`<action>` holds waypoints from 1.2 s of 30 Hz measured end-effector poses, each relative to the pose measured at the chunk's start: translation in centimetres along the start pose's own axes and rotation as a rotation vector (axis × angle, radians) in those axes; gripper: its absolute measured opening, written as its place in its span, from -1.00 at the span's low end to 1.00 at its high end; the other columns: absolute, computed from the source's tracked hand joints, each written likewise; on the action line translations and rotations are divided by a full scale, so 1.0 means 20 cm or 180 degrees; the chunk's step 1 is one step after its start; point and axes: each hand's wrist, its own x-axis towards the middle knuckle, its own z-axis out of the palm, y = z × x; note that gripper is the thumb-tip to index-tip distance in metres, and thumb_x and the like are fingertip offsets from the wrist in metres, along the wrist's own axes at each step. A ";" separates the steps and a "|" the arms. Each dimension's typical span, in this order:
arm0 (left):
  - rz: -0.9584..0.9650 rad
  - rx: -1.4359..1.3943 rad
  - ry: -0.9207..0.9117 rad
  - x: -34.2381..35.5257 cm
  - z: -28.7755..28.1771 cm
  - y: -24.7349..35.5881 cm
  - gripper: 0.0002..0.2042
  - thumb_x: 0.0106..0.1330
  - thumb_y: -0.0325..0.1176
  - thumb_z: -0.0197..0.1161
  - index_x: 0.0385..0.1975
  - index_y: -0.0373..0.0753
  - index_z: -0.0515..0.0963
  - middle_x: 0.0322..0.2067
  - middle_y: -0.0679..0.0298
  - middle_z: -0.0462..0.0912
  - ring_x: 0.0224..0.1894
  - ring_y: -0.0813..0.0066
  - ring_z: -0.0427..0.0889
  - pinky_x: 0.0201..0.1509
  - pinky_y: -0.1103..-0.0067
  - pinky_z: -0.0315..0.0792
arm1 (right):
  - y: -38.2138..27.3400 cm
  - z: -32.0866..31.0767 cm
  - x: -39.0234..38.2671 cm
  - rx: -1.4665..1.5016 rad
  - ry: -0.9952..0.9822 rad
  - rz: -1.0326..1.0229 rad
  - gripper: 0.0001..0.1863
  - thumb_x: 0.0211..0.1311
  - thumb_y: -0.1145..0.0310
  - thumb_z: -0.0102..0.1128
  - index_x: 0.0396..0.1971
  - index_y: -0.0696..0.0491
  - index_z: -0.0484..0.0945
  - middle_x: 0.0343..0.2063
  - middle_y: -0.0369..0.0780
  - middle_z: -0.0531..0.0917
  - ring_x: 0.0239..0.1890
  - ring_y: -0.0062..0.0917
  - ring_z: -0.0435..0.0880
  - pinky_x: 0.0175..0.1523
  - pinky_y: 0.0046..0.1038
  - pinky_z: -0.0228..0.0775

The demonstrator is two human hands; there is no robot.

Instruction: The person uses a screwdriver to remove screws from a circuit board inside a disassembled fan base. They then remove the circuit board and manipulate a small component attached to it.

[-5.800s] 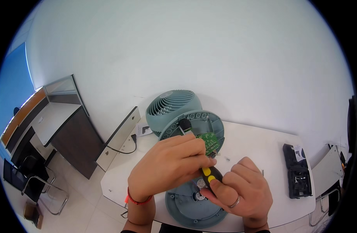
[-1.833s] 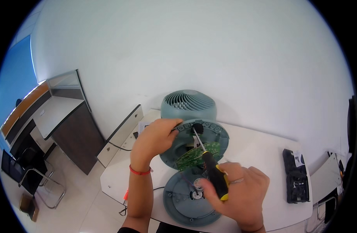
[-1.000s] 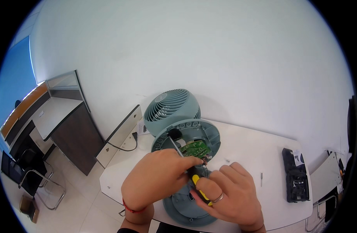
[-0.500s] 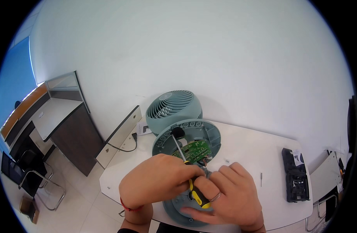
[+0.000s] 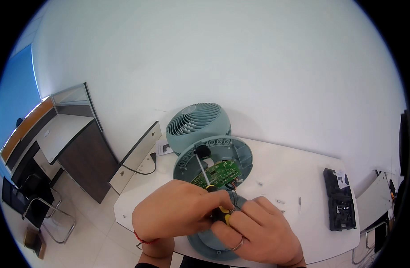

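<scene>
My left hand (image 5: 178, 206) is closed around the black and yellow handle of a screwdriver (image 5: 202, 169), its metal shaft pointing away from me. Right beside it, my right hand (image 5: 260, 230) has its fingers curled and pinched near the handle's end; what they hold is hidden. Thin wires (image 5: 234, 196) run down from a green circuit board (image 5: 220, 173) toward the fingertips of both hands. The board sits in an opened grey-green round housing (image 5: 245, 161). Under my hands lies another round grey-green part (image 5: 205, 245), mostly covered.
A grey-green fan head (image 5: 200, 123) stands behind the housing against the wall. On the white table (image 5: 169, 174) are a power plug (image 5: 153, 157), a thin metal bit (image 5: 299, 205), small loose pieces (image 5: 280, 202) and an open black tool case (image 5: 340, 203) at right.
My right hand's fingers have slid off the screwdriver handle's end and closed nearer the wires. My left hand has shifted slightly left, still gripping the screwdriver. Small pieces beside the right hand are now uncovered.
</scene>
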 end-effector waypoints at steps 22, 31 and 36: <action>-0.0560 0.0213 -0.0082 -0.04 0.04 0.04 -0.74 0.29 -0.35 0.36 -0.03 -0.03 0.63 -0.53 0.18 0.69 -0.43 0.04 0.71 -0.40 0.24 0.52 | -0.01 0.03 0.00 0.0050 0.0379 -0.0204 -0.93 0.21 0.48 0.28 -0.41 0.06 0.54 -0.51 -0.34 0.40 -0.49 -0.59 0.45 -0.36 -0.51 0.24; -0.0783 0.0371 0.0104 -0.03 0.07 0.09 -0.75 0.29 -0.36 0.33 -0.04 0.02 0.62 -0.57 0.19 0.67 -0.50 0.03 0.70 -0.44 0.23 0.50 | -0.08 0.00 -0.04 -0.0039 0.0085 0.0335 -0.75 0.27 0.29 0.44 -0.15 0.04 0.60 -0.43 -0.28 0.50 -0.38 -0.43 0.54 -0.27 -0.42 0.37; -0.0811 0.0568 0.0098 -0.05 0.06 0.09 -0.74 0.31 -0.38 0.30 -0.02 0.04 0.62 -0.57 0.18 0.67 -0.50 0.06 0.70 -0.45 0.24 0.50 | -0.02 0.03 -0.05 -0.0234 0.0230 -0.0239 -0.75 0.25 0.33 0.43 -0.13 0.02 0.61 -0.42 -0.27 0.49 -0.37 -0.43 0.55 -0.27 -0.41 0.41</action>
